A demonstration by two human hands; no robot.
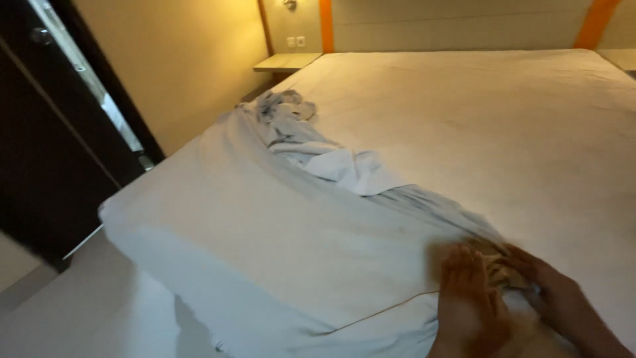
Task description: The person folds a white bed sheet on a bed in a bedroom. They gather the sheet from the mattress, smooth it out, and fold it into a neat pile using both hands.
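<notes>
Item, white sheet (278, 225) draped over the mattress (503, 126) corner: we bunch its gathered edge in left hand (467, 298) and right hand (536, 278), both clenched on cloth, best pulled taut, evenly, low.

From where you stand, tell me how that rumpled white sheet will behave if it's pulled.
The sheet is probably floppy: it lies in soft bunched folds across the mattress. It looks light for its size, so it should drag easily. It may slide rather than lift, since both hands, left and right, are bunching its edge.
</notes>
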